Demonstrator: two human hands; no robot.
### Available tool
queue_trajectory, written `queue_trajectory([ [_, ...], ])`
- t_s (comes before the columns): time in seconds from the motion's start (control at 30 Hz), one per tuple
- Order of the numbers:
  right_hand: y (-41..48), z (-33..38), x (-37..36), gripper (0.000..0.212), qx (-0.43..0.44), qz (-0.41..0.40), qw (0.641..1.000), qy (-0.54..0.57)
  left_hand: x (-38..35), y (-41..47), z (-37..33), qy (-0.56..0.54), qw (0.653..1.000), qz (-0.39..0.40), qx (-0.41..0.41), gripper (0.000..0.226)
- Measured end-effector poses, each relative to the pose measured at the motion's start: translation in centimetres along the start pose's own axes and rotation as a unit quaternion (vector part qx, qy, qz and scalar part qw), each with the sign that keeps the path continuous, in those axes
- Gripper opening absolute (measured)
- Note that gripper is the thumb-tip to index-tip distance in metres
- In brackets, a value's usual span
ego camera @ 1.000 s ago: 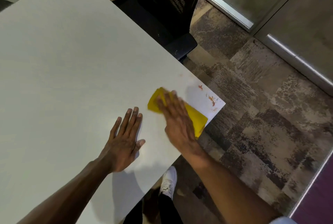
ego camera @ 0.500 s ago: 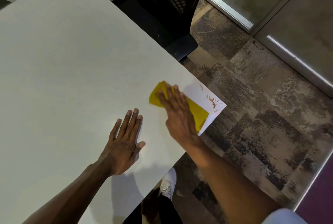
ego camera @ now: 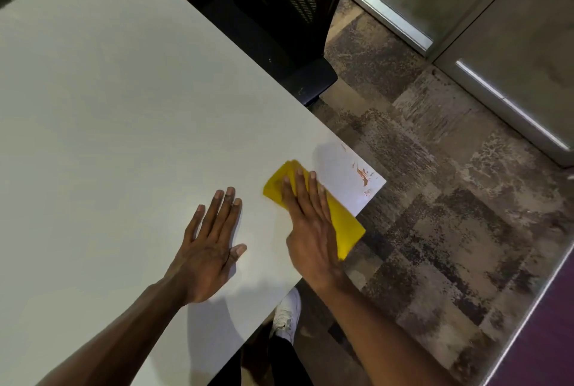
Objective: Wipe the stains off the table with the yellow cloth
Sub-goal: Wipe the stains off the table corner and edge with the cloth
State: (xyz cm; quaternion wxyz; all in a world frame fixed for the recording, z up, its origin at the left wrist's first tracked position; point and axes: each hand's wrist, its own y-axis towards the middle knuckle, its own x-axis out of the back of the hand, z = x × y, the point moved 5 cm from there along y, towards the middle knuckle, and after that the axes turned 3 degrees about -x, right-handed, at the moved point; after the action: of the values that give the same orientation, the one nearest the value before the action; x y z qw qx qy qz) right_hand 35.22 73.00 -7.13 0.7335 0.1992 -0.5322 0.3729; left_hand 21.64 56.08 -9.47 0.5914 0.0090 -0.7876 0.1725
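- White table point(ego camera: 124, 106); patterned carpet point(ego camera: 435, 230) beyond its right edge.
- Orange stains point(ego camera: 362, 173) at right corner.
- Right hand point(ego camera: 310, 230) flat, fingers point(ego camera: 299, 187) together, pressing yellow cloth point(ego camera: 344, 227) beside stains.
- Left hand point(ego camera: 208, 249) flat on table, fingers slightly spread.

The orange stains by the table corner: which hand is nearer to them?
Right. The right hand lies flat on the yellow cloth, just short of the orange stains. The left hand rests flat on the table, farther from them.

My single head camera is looking steeply down, close over the white table's point(ego camera: 124, 106) corner and carpet point(ego camera: 435, 215).
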Motion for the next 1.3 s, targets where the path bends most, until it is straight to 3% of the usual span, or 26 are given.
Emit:
queue_trajectory([
  [0.3,9.8,-3.4,2.9,0.089,-0.125,-0.014,0.992,0.009,0.1,-0.1,-0.1,-0.014,1.0,0.003,0.001,0.075],
  [0.53,0.0,0.6,-0.3,0.096,0.011,-0.003,1.0,0.004,0.0,0.0,0.2,-0.018,1.0,0.008,0.007,0.076],
  [0.63,-1.0,-0.6,-0.1,0.099,-0.014,0.003,1.0,0.004,0.0,0.0,0.2,-0.019,1.0,0.009,0.005,0.076],
  [0.77,5.7,-3.7,2.3,0.096,-0.117,-0.03,0.993,0.002,0.0,-0.1,0.1,-0.028,0.999,0.025,0.011,0.076],
  [0.9,10.3,-3.6,3.3,0.088,-0.162,-0.032,0.986,-0.009,0.3,0.0,-0.1,-0.038,0.999,0.03,0.011,0.076],
  [1.1,5.7,1.0,1.2,0.087,-0.069,-0.017,0.997,-0.01,0.7,0.0,-0.2,-0.053,0.998,0.038,0.009,0.077],
  [1.3,9.2,-3.3,3.3,0.086,-0.196,-0.032,0.98,-0.03,0.8,0.0,-0.2,-0.053,0.997,0.047,0.005,0.077],
])
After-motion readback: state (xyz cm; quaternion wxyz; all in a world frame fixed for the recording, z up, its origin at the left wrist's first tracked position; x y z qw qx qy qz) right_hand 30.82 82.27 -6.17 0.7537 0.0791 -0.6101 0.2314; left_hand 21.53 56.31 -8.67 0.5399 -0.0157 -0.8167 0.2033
